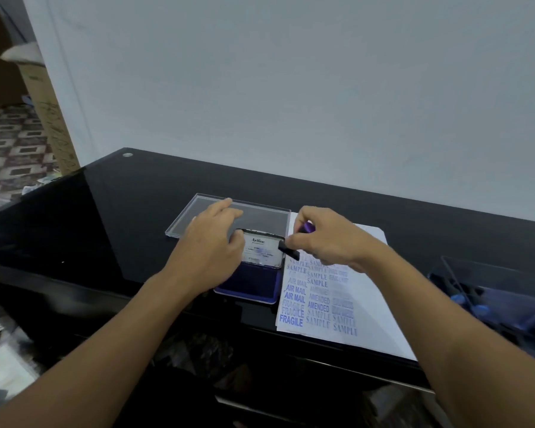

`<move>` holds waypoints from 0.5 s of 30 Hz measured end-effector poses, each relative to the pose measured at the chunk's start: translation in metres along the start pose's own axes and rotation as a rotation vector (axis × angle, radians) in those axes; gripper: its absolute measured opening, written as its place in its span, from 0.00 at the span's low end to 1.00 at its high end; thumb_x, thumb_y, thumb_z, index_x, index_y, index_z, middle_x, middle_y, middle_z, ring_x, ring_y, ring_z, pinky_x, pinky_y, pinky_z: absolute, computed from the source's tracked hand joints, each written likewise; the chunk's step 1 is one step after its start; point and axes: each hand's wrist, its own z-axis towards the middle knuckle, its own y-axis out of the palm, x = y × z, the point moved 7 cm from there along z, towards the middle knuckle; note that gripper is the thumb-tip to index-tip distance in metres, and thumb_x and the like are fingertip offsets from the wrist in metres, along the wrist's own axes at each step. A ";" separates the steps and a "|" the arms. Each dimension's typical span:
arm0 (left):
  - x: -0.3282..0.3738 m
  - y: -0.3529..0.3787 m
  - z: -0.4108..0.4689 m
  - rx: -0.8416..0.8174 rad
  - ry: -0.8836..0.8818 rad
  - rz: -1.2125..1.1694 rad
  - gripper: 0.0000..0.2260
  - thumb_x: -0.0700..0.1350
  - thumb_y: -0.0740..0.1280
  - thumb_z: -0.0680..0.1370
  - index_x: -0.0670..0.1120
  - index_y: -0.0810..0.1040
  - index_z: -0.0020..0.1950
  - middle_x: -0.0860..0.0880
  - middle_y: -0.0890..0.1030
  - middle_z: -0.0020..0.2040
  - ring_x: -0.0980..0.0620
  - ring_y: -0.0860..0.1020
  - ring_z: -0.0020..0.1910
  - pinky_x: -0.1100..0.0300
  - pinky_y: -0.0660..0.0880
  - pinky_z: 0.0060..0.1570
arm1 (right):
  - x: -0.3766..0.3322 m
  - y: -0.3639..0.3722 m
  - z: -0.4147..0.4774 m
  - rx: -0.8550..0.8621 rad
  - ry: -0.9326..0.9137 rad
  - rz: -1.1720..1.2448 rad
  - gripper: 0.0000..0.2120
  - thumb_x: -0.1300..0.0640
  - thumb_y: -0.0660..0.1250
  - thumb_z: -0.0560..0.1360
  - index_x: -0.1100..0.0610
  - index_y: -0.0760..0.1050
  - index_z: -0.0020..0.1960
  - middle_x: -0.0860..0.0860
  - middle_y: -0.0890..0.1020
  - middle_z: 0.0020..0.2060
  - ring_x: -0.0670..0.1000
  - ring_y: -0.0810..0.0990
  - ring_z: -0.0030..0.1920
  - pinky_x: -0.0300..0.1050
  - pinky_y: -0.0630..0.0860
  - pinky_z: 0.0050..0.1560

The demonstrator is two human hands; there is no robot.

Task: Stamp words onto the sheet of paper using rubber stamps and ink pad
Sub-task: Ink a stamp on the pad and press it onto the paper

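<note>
My left hand [210, 242] lay beside the open ink pad [250, 284], fingers loose and nearly straight, thumb against the left edge of its raised lid [263, 251], gripping nothing. My right hand [325, 239] curled tight round the purple stamp [307, 226], its dark base tilted at the lid's right edge. The paper [368, 304] lay just right of the pad on the black table [121, 211], blue words covering its left part
</note>
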 end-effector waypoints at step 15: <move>0.092 0.085 0.066 -0.268 0.138 0.016 0.20 0.44 0.56 0.83 0.44 0.67 0.75 0.48 0.62 0.78 0.51 0.60 0.76 0.59 0.57 0.71 | 0.080 -0.109 -0.010 0.149 0.181 -0.195 0.09 0.53 0.69 0.76 0.60 0.76 0.47 0.51 0.73 0.34 0.50 0.68 0.31 0.44 0.65 0.33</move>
